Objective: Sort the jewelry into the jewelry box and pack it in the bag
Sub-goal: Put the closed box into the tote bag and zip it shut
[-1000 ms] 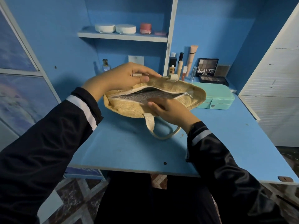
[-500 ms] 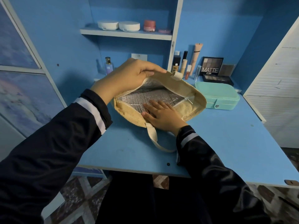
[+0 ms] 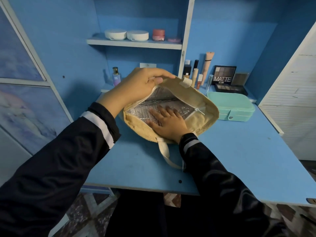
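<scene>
On the blue counter [image 3: 239, 151], the tan bag [image 3: 203, 117] now gapes wider than a second ago: the left hand [image 3: 142, 82] has lifted the upper lip, pinched around its edge, and the right hand [image 3: 168, 121], fingers spread flat and holding nothing, has slid inside to press the silver lining [image 3: 160, 98] down. That suggests the mouth is being readied to take the jewelry box [image 3: 234, 106], which sits shut just beside the bag's right end, not yet packed. Room is open to the front and right; cosmetics [image 3: 196, 74] crowd behind, and a white cabinet [image 3: 294, 82] bounds the right.
</scene>
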The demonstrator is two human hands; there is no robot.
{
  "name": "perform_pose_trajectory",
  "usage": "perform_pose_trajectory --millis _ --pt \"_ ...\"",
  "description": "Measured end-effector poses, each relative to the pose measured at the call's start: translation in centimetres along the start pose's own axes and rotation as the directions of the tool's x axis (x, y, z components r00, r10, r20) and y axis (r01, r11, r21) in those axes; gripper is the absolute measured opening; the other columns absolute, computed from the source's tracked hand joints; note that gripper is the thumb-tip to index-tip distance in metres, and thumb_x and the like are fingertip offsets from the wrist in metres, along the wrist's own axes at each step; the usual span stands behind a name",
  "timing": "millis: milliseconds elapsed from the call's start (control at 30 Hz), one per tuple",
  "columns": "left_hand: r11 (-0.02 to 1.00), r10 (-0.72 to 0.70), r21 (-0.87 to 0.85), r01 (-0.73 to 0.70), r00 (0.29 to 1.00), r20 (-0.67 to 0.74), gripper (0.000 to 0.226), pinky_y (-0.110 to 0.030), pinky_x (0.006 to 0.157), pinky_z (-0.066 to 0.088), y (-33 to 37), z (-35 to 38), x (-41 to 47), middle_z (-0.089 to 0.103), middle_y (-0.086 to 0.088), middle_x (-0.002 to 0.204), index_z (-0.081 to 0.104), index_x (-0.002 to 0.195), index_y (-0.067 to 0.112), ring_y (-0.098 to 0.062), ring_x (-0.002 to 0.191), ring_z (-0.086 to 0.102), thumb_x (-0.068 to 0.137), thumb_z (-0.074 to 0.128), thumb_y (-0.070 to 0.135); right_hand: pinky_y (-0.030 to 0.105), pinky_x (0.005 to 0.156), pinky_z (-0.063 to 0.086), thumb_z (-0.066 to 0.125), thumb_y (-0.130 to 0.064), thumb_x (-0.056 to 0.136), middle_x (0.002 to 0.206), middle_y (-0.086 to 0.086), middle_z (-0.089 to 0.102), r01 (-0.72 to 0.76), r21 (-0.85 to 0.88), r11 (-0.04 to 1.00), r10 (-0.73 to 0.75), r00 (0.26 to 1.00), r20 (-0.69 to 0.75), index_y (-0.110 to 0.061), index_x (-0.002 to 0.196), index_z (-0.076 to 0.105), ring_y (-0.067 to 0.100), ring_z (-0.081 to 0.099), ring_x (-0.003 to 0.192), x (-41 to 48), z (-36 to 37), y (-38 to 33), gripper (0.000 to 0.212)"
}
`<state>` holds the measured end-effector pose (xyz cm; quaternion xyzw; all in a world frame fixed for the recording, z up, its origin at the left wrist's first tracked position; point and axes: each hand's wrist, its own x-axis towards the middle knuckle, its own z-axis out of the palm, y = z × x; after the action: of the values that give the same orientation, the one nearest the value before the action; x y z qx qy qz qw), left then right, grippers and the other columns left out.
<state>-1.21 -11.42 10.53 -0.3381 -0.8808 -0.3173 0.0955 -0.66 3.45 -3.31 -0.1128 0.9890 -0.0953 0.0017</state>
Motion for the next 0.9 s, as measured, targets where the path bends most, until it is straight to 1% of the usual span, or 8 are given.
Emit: perform_pose_trajectory --millis 133,267,433,700,767,833,867,900 --pt "0.998 -0.033 -0.051 0.034 0.999 0.011 0.035 -0.004 0.092 0.031 -0.3 0.0 0.4 0.06 0.02 0.128 0.064 0.124 0.038 0.005 0.118 0.05 0.102 0.05 0.016 0.043 0.121 -0.004 0.019 -0.073 0.092 0.163 -0.004 0.005 0.014 0.003 1.0 -0.014 1.0 -0.008 -0.043 0.152 0.011 0.022 -0.001 0.15 -0.2 -0.1 0.1 0.068" --pt "0.994 -0.011 -0.111 0.021 0.996 0.092 0.034 0.001 0.094 0.03 -0.2 0.1 0.3 0.058 0.022 0.127 0.063 0.125 0.036 0.006 0.121 0.046 0.103 0.048 0.015 0.042 0.121 -0.003 0.021 -0.074 0.091 0.163 -0.006 0.006 0.045 0.018 0.999 -0.045 0.999 0.002 -0.045 0.151 0.013 0.021 0.0 0.15 -0.2 -0.4 1.0 0.067" --pt "0.989 -0.007 -0.142 0.029 0.989 0.148 0.036 -0.03 0.113 0.033 -0.3 0.5 0.9 0.056 0.016 0.139 0.059 0.129 0.041 -0.004 0.134 0.044 0.103 0.047 0.019 0.041 0.121 -0.004 0.022 -0.074 0.091 0.163 -0.008 0.005 0.075 0.013 0.997 -0.075 0.997 0.018 -0.048 0.151 0.012 0.019 0.0 0.15 -0.4 -0.6 2.0 0.066" --pt "0.987 -0.015 -0.157 0.041 0.987 0.16 0.044 -0.035 0.112 0.037 0.7 1.2 1.2 0.061 0.014 0.132 0.061 0.108 0.052 -0.009 0.128 0.05 0.103 0.045 0.012 0.039 0.12 -0.005 0.025 -0.07 0.094 0.163 -0.009 0.005 0.093 0.031 0.995 -0.093 0.996 0.014 -0.048 0.15 0.013 0.019 0.0 0.15 -0.6 -0.6 2.6 0.062" --pt "0.991 -0.041 -0.122 0.059 0.989 0.141 0.043 -0.032 0.104 0.045 0.8 1.1 1.4 0.062 0.014 0.129 0.064 0.106 0.051 -0.01 0.116 0.059 0.103 0.045 0.012 0.039 0.12 -0.005 0.024 -0.07 0.093 0.163 -0.009 0.006 0.1 0.019 0.995 -0.101 0.994 0.03 -0.048 0.15 0.013 0.019 0.001 0.15 -0.6 -0.9 2.7 0.062" --pt "0.99 -0.081 -0.106 0.092 0.992 0.099 0.04 -0.019 0.085 0.05 0.9 0.8 1.7 0.064 0.016 0.121 0.067 0.11 0.046 0.001 0.09 0.063 0.104 0.044 0.014 0.04 0.12 -0.003 0.023 -0.071 0.092 0.163 -0.009 0.008 0.11 0.012 0.994 -0.111 0.993 0.045 -0.049 0.15 0.014 0.019 0.002 0.15 -0.7 -1.2 3.0 0.063" --pt "0.99 -0.09 -0.104 0.098 0.993 0.077 0.038 -0.017 0.083 0.049 0.9 0.8 1.9 0.065 0.016 0.119 0.067 0.113 0.043 0.004 0.088 0.063 0.104 0.044 0.014 0.04 0.121 -0.003 0.023 -0.072 0.092 0.163 -0.009 0.009 0.113 0.013 0.993 -0.114 0.992 0.049 -0.049 0.15 0.015 0.018 0.003 0.15 -0.7 -1.3 3.2 0.063" --pt "0.991 -0.089 -0.097 0.094 0.995 0.053 0.037 -0.022 0.091 0.049 1.0 0.9 2.0 0.065 0.015 0.121 0.067 0.115 0.041 -0.001 0.098 0.063 0.104 0.044 0.014 0.04 0.121 -0.002 0.022 -0.072 0.092 0.162 -0.009 0.009 0.116 0.014 0.993 -0.117 0.992 0.05 -0.049 0.15 0.015 0.018 0.003 0.15 -0.8 -1.3 3.4 0.063"
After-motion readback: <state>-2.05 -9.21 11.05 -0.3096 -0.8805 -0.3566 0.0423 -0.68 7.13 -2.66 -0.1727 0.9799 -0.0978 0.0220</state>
